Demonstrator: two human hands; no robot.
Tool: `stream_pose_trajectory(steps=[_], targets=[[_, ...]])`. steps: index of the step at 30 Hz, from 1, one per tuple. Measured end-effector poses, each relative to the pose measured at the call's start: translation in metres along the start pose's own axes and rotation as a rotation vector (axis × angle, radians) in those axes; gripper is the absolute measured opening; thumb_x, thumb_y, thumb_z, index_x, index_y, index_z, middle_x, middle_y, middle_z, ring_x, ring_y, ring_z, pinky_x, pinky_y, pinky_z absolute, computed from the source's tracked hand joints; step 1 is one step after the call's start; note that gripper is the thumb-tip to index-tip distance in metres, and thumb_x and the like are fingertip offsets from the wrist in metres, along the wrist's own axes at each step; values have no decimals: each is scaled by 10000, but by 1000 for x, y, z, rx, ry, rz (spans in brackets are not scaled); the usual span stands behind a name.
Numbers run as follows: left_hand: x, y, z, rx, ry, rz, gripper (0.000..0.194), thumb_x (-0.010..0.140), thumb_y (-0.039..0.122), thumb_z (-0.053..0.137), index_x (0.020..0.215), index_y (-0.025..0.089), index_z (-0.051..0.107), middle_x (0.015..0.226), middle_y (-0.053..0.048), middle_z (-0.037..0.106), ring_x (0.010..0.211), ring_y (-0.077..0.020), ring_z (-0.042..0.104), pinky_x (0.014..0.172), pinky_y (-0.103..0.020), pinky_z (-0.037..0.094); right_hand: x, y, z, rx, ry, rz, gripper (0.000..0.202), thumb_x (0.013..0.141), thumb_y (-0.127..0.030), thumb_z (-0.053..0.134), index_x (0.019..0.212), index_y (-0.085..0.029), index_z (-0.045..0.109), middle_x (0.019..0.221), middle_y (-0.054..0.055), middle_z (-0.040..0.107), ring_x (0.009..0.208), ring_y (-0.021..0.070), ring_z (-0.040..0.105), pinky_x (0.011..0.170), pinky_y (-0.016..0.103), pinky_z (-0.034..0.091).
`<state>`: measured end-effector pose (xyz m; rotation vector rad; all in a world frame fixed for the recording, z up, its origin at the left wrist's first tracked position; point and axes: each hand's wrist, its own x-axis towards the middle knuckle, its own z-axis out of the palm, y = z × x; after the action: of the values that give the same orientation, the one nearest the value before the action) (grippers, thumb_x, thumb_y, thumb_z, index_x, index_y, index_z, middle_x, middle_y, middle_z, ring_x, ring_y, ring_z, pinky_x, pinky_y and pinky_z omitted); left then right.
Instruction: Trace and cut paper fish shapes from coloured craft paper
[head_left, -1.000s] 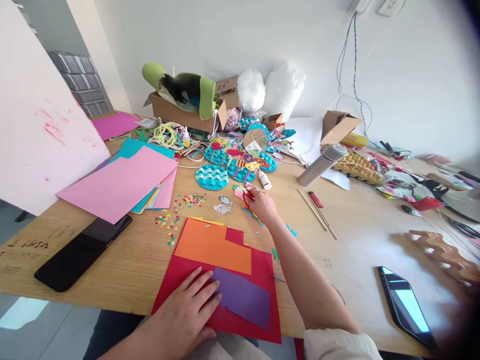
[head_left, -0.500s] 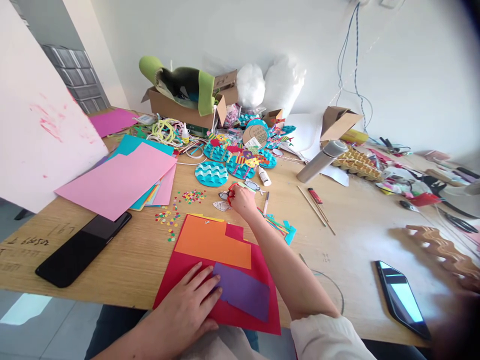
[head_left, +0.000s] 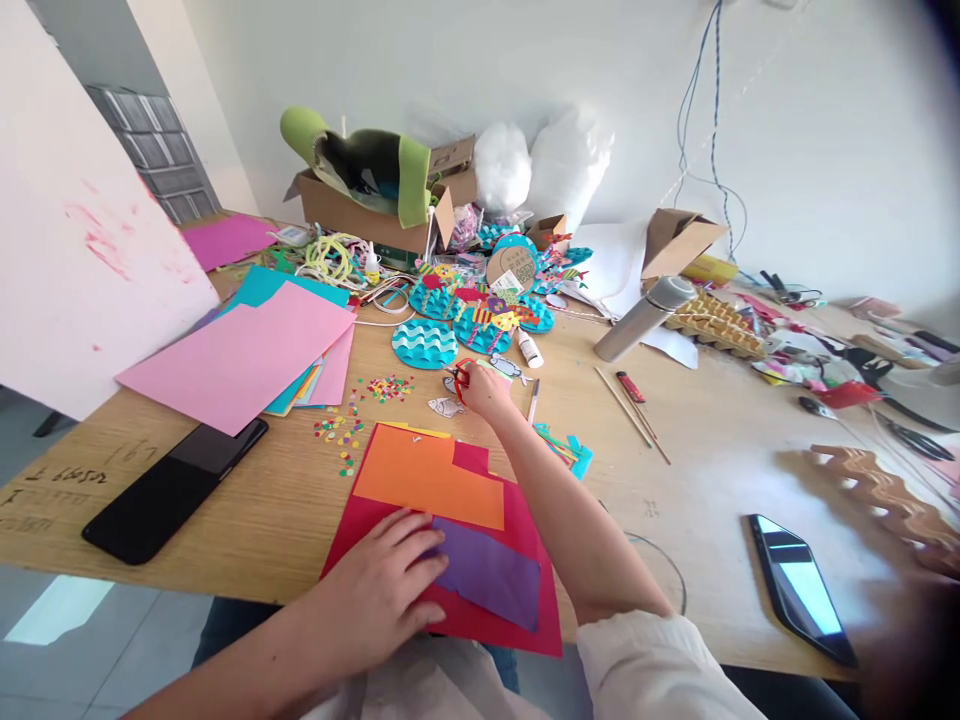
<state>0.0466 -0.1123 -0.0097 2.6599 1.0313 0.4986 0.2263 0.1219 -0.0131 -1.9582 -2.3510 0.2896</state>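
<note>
My left hand (head_left: 386, 580) lies over the left end of a purple paper strip (head_left: 495, 575), fingers stretched out. Beneath are a notched orange sheet (head_left: 427, 480) and a larger red sheet (head_left: 544, 632) at the table's front edge. Farther off, my right hand (head_left: 486, 390) is closed on red-handled scissors (head_left: 460, 374), whose blades point left and are partly hidden. A white fish cutout (head_left: 445, 407) lies just below them, and another fish drawing (head_left: 510, 367) lies beyond the hand. A pen (head_left: 533, 400) rests to its right.
Colored paper sheets (head_left: 247, 350) and a black phone (head_left: 165, 500) lie left, near confetti dots (head_left: 341, 432). Blue wavy discs (head_left: 424, 344) and a glue bottle (head_left: 529, 349) sit behind. At right are a grey flask (head_left: 645, 320), thin sticks (head_left: 626, 408) and another phone (head_left: 801, 585).
My left hand has shifted a little, with its fingers more bent over the purple strip. My right hand stays by the cutouts, and the scissors now show more clearly. The view has moved slightly.
</note>
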Motion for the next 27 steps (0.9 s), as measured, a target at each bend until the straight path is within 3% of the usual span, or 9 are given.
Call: stream_pose_trajectory(steps=[2, 5, 9, 12, 17, 21, 27], targets=[[19, -14, -11, -52, 1, -85, 268, 938, 308, 525, 1131, 196, 672, 1165, -76, 680, 1135, -223, 584, 991, -386, 474, -4, -2, -3, 12, 6, -16, 172, 879, -231, 496, 966, -164, 628, 995, 125, 707, 944, 231, 644, 696, 267, 388], [61, -50, -21, -41, -88, -374, 220, 907, 227, 548, 1066, 189, 696, 1079, -78, 694, 1053, -207, 626, 950, -330, 480, -14, -5, -4, 34, -8, -50, 136, 835, -220, 556, 940, -174, 630, 945, 100, 710, 912, 223, 645, 681, 256, 384], [121, -99, -20, 31, -99, -494, 231, 843, 204, 621, 1051, 134, 692, 1079, -148, 677, 1083, -279, 615, 961, -376, 455, -25, -7, 2, 53, -29, -69, 123, 791, -185, 600, 906, -163, 638, 955, 109, 711, 902, 223, 639, 703, 259, 388], [150, -119, -16, 55, -112, -533, 218, 841, 209, 626, 1031, 121, 685, 1107, -157, 652, 1132, -287, 585, 974, -369, 448, -27, -5, 6, 76, -26, -65, 152, 779, -191, 610, 925, -154, 633, 973, 122, 709, 894, 226, 631, 706, 265, 389], [166, -131, -11, 55, -208, -578, 326, 906, 354, 596, 1168, 159, 595, 1208, -100, 599, 1062, -231, 600, 898, -440, 512, -27, -2, 10, 137, 3, -69, 164, 768, -161, 583, 926, -161, 623, 978, 107, 695, 895, 219, 609, 709, 264, 383], [169, -138, -8, 50, -283, -604, 343, 917, 351, 584, 1212, 179, 569, 1223, -93, 588, 1036, -221, 608, 861, -425, 533, -29, -1, 12, 200, 39, -57, 167, 744, -122, 559, 896, -166, 613, 936, 91, 679, 870, 210, 587, 701, 262, 372], [169, -138, -12, 62, -299, -584, 355, 916, 353, 583, 1219, 169, 564, 1230, -97, 584, 1044, -226, 605, 870, -441, 529, -32, 4, 11, 367, 75, 16, 132, 710, -108, 533, 813, -180, 573, 791, 33, 630, 688, 154, 523, 604, 241, 334]])
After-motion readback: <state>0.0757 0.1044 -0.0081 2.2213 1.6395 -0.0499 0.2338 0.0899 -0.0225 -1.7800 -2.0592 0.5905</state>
